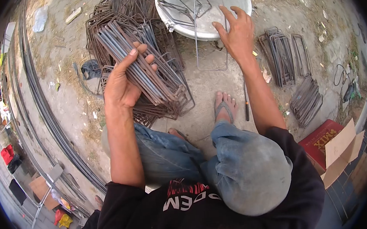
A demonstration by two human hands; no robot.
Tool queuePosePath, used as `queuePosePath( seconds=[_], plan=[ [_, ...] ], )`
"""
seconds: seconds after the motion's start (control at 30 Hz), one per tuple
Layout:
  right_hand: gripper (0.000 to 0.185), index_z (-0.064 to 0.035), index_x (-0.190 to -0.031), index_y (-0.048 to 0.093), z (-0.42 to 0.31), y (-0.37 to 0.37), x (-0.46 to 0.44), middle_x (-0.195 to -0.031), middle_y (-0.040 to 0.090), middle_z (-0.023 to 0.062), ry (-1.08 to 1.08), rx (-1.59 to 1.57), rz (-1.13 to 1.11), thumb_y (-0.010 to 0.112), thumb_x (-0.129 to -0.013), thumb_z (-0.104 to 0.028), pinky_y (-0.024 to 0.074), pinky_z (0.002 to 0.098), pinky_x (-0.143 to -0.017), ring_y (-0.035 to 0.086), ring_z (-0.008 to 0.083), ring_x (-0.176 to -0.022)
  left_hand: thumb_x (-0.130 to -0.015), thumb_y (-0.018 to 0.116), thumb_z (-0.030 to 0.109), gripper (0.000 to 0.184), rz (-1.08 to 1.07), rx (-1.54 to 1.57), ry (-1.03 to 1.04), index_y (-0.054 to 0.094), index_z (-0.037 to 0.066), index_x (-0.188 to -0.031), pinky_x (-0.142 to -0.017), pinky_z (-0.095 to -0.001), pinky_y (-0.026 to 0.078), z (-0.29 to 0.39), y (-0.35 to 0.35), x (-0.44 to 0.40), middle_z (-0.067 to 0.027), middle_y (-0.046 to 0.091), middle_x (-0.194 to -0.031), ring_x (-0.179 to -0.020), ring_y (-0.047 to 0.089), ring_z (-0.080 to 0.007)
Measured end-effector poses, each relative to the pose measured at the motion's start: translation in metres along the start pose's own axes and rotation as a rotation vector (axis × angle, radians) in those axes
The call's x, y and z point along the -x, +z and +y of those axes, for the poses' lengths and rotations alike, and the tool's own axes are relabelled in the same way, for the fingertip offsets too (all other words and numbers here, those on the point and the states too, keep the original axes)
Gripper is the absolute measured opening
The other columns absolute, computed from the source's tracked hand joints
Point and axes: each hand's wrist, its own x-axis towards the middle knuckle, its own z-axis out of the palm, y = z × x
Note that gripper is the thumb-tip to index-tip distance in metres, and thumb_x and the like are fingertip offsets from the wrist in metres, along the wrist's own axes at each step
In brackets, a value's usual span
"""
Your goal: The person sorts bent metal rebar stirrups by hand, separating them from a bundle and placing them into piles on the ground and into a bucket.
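Note:
My left hand (pixel 125 82) is wrapped around a bundle of rectangular steel rebar stirrups (pixel 139 70), thumb on top and fingertips curled over the far side. Beneath it lies a big heap of rusty stirrups (pixel 102 17). My right hand (pixel 238 35) has its thumb and fingers spread at the near right rim of a white tub (pixel 247 2). A single rectangular stirrup (pixel 197 49) overlaps the tub's near rim, beside the right thumb and fingers; whether the hand touches it I cannot tell. More bent stirrups (pixel 179 11) are inside the tub.
Stacked stirrups (pixel 280 57) and a fanned pile (pixel 306 102) lie on the ground at right. A tool with an orange-marked handle (pixel 246 105) is near my foot. Long steel bars (pixel 46 95) run along the left. A red box (pixel 319 142) and an open cardboard box (pixel 341 147) sit lower right.

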Motion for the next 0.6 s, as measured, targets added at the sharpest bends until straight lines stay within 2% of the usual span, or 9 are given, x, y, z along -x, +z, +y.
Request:
queuePosePath(
  seconds=[0.1, 0.2, 0.3, 0.4, 0.43, 0.53, 0.57, 0.6],
  plan=[
    [0.080, -0.0087, -0.147, 0.050, -0.026, -0.023, 0.019, -0.149, 0.039, 0.0262, 0.062, -0.039, 0.092, 0.081, -0.082, -0.044, 0.0349, 0.0558, -0.112, 0.038, 0.0439, -0.138, -0.096, 0.069, 0.011, 0.036, 0.004, 0.007, -0.002, 0.059, 0.002, -0.129, -0.086, -0.0467, 0.062, 0.000, -0.004, 0.001, -0.0138, 0.069, -0.120, -0.101, 0.071, -0.0269],
    [0.096, -0.0069, -0.154, 0.035, -0.067, -0.025, 0.056, -0.156, 0.025, 0.0299, 0.102, -0.086, -0.113, 0.085, -0.078, -0.038, 0.0302, 0.0587, -0.117, 0.029, 0.0475, -0.144, -0.096, 0.069, 0.012, 0.038, 0.007, 0.014, 0.013, 0.058, 0.002, -0.131, -0.086, -0.0459, 0.062, 0.001, -0.004, -0.002, -0.0131, 0.069, -0.121, -0.101, 0.071, -0.0260],
    [0.102, -0.0009, -0.156, 0.026, -0.063, -0.001, 0.067, -0.158, 0.020, 0.0315, 0.166, -0.109, -0.181, 0.086, -0.076, -0.025, 0.0275, 0.0576, -0.120, 0.026, 0.0487, -0.146, -0.097, 0.069, 0.013, 0.040, 0.034, 0.007, 0.026, 0.057, 0.002, -0.133, -0.085, -0.0448, 0.062, 0.002, -0.002, -0.003, -0.0113, 0.069, -0.121, -0.099, 0.070, -0.0241],
    [0.102, 0.0032, -0.155, 0.023, -0.051, -0.011, 0.065, -0.159, 0.019, 0.0322, 0.173, -0.165, -0.176, 0.083, -0.075, -0.015, 0.0296, 0.0563, -0.119, 0.026, 0.0493, -0.146, -0.097, 0.068, 0.011, 0.037, -0.002, 0.031, 0.033, 0.057, 0.001, -0.131, -0.086, -0.0466, 0.063, 0.002, -0.004, 0.000, -0.0143, 0.069, -0.120, -0.101, 0.071, -0.0270],
    [0.098, 0.0048, -0.154, 0.026, -0.048, -0.015, 0.063, -0.156, 0.027, 0.0336, 0.153, -0.153, -0.141, 0.080, -0.074, -0.013, 0.0319, 0.0542, -0.118, 0.030, 0.0468, -0.145, -0.097, 0.068, 0.011, 0.037, -0.002, 0.021, 0.035, 0.057, 0.000, -0.130, -0.086, -0.0468, 0.063, 0.002, -0.006, 0.001, -0.0148, 0.069, -0.119, -0.102, 0.071, -0.0275],
    [0.092, 0.0059, -0.152, 0.032, -0.043, -0.041, 0.047, -0.152, 0.037, 0.0326, 0.322, -0.514, -0.220, 0.077, -0.073, -0.012, 0.0358, 0.0534, -0.116, 0.039, 0.0414, -0.143, -0.097, 0.069, 0.012, 0.037, -0.002, 0.013, 0.026, 0.058, 0.000, -0.129, -0.086, -0.0471, 0.063, 0.002, -0.005, 0.006, -0.0154, 0.069, -0.119, -0.102, 0.071, -0.0280],
    [0.089, 0.0068, -0.151, 0.036, -0.044, -0.050, 0.039, -0.150, 0.044, 0.0290, 0.522, -0.791, -0.291, 0.076, -0.073, -0.012, 0.0392, 0.0495, -0.116, 0.044, 0.0371, -0.142, -0.096, 0.069, 0.012, 0.036, 0.004, 0.010, 0.027, 0.058, 0.000, -0.129, -0.086, -0.0467, 0.063, 0.002, -0.002, 0.008, -0.0165, 0.068, -0.120, -0.102, 0.071, -0.0285],
    [0.090, 0.0068, -0.152, 0.035, -0.050, -0.059, 0.033, -0.151, 0.043, 0.0282, 0.512, -0.967, -0.322, 0.076, -0.074, -0.012, 0.0401, 0.0482, -0.115, 0.044, 0.0369, -0.142, -0.096, 0.069, 0.012, 0.036, 0.005, 0.018, 0.010, 0.058, 0.001, -0.129, -0.086, -0.0466, 0.063, 0.000, -0.005, 0.009, -0.0169, 0.068, -0.120, -0.102, 0.071, -0.0287]
  ],
)
